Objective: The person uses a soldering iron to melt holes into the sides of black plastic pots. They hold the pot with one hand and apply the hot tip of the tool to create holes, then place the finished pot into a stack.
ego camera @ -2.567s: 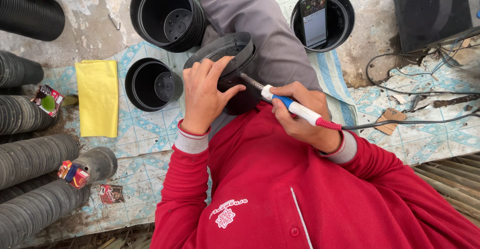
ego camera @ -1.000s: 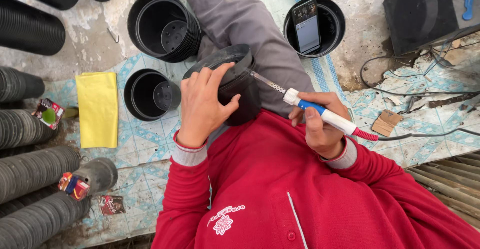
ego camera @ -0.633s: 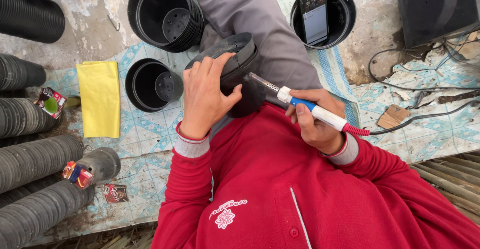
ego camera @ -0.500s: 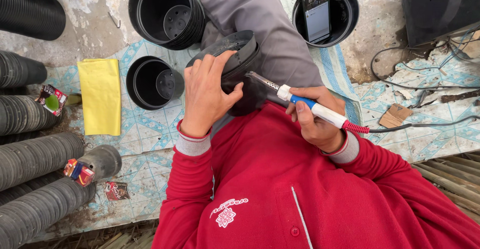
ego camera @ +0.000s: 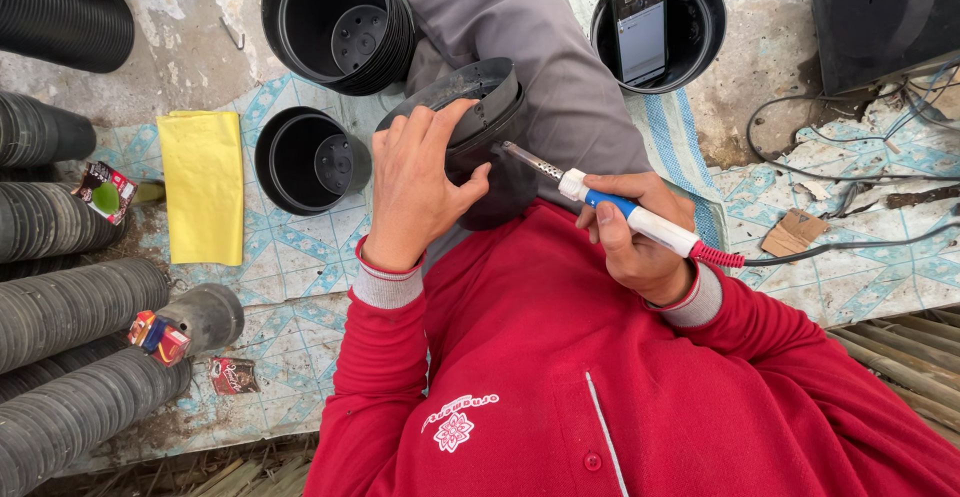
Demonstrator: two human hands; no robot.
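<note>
My left hand [ego camera: 415, 192] grips a black plastic pot [ego camera: 478, 117] lying on its side across my lap, fingers over its rim. My right hand [ego camera: 635, 242] holds a soldering iron [ego camera: 630, 217] with a blue and white handle and a red cord collar. Its metal tip touches the pot's wall just below the rim. Both sleeves are red with grey cuffs.
A stack of black pots [ego camera: 340, 22] and a single pot [ego camera: 305, 162] stand ahead on the patterned mat. A phone [ego camera: 640, 22] rests in another pot [ego camera: 700, 47]. A yellow cloth [ego camera: 203, 197] lies at the left beside long pot stacks [ego camera: 70, 307]. Cables [ego camera: 850, 172] trail at the right.
The soldering iron's tip has stayed at the pot's wall with small shifts. My left hand has kept its grip while the view moved slightly.
</note>
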